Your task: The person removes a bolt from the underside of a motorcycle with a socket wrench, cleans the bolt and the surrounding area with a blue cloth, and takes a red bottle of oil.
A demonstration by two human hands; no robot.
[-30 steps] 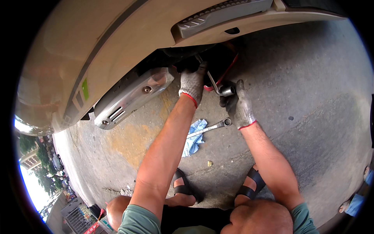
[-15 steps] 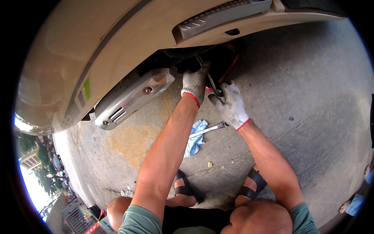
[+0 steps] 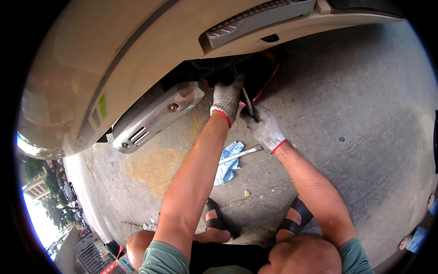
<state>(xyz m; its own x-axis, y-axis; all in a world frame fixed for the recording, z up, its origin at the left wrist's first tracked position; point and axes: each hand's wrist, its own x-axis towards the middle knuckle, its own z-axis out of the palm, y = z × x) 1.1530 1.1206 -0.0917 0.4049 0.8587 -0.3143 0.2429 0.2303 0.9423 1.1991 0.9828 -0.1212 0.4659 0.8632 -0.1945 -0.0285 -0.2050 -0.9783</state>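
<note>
A metal wrench (image 3: 247, 98) slants down out of the dark space beneath a cream scooter body (image 3: 150, 50). Its upper part passes behind the thumb of my left hand (image 3: 225, 98), which wears a pale knit glove with a red cuff. That hand is closed round the shaft; its fingertips are lost in shadow. At the lower end, my right hand (image 3: 265, 128), in a matching glove, has its fingers closed on the wrench. The far end of the tool, under the scooter, is hidden.
A silver exhaust cover (image 3: 157, 116) lies left of my hands. Below them, a second wrench (image 3: 239, 154) rests across a blue cloth (image 3: 227, 171) on the concrete. A red rod (image 3: 267, 83) slopes beside the wrench. Another person's feet (image 3: 406, 242) show at lower right.
My right hand has shifted slightly left and its fingers have closed round the wrench's lower end. The wrench's lower end has swung a little left. My left hand has hardly moved.
</note>
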